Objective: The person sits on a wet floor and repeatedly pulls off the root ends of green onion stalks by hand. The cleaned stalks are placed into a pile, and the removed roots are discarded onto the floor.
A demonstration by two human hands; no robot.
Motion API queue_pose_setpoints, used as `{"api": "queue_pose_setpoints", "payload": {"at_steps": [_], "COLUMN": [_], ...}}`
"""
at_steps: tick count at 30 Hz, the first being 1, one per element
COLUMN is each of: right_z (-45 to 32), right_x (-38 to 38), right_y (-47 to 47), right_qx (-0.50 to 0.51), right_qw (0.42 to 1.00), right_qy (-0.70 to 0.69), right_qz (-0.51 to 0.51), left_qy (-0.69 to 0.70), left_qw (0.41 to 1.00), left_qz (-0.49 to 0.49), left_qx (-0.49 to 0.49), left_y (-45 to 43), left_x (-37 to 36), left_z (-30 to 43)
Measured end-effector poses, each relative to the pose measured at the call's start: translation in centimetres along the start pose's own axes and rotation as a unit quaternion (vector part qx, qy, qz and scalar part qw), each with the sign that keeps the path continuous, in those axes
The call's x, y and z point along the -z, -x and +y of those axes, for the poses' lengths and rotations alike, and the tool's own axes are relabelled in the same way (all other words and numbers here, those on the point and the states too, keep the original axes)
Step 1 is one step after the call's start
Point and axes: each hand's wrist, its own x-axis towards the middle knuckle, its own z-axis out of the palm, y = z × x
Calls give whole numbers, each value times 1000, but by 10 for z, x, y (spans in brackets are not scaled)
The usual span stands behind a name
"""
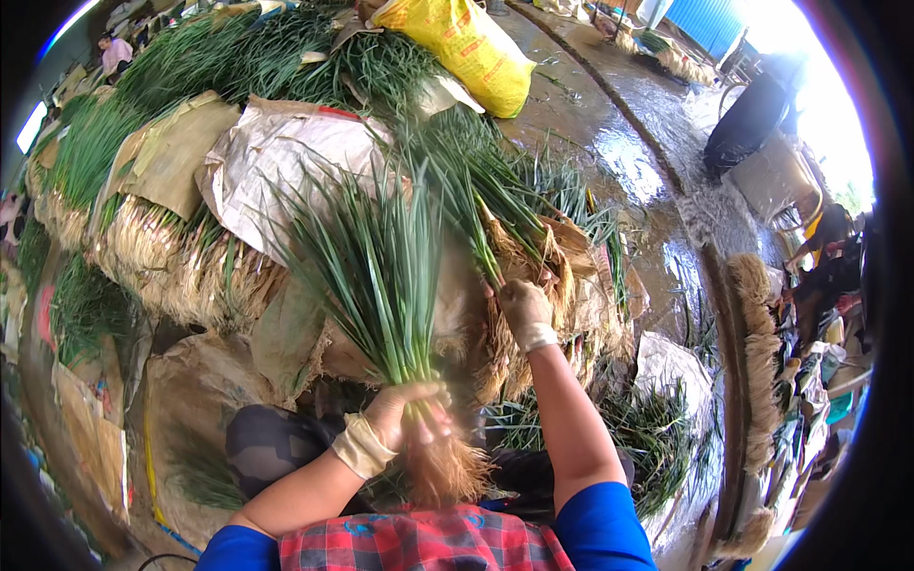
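Observation:
My left hand (418, 414), in a thin pale glove, is closed around the lower stems of a bunch of green onions (389, 307). Its leaves fan away from me and its brown roots hang towards the checked apron (421, 539). Farther right, my gloved right hand (526, 307) grips the base of a few green onion stalks (488, 258) at a pile of more green onions. Dry roots and brown outer leaves (500, 357) hang under that hand. The fingertips of the right hand are partly hidden.
Rooted green onions (193, 257) lie stacked at the left, partly under a white woven sack (285, 160). A full yellow sack (475, 53) stands beyond. Leaf scraps (643, 442) lie at right. Past the wet floor (571, 100), people (828, 278) are at the far right; another person (114, 53) is upper left.

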Motion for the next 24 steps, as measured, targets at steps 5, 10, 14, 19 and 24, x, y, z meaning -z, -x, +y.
{"api": "queue_pose_setpoints", "payload": {"at_steps": [5,10,14,19,24], "right_z": [-28,-66,-50,-37,-26], "right_x": [5,24,5,-2,-5], "right_y": [78,103,97,91,82], "right_qx": [68,159,251,211,180], "right_qw": [961,974,966,973,974], "right_qy": [-235,-87,53,86,126], "right_qz": [-130,-139,21,33,53], "left_qy": [-51,-80,-96,-75,-86], "left_qw": [999,995,995,997,995], "left_qz": [10,47,36,18,30], "left_qx": [1,31,21,28,51], "left_y": [-5,-6,-6,-10,-2], "left_x": [5,5,4,9,4], "left_z": [-3,-3,-2,-5,-2]}}
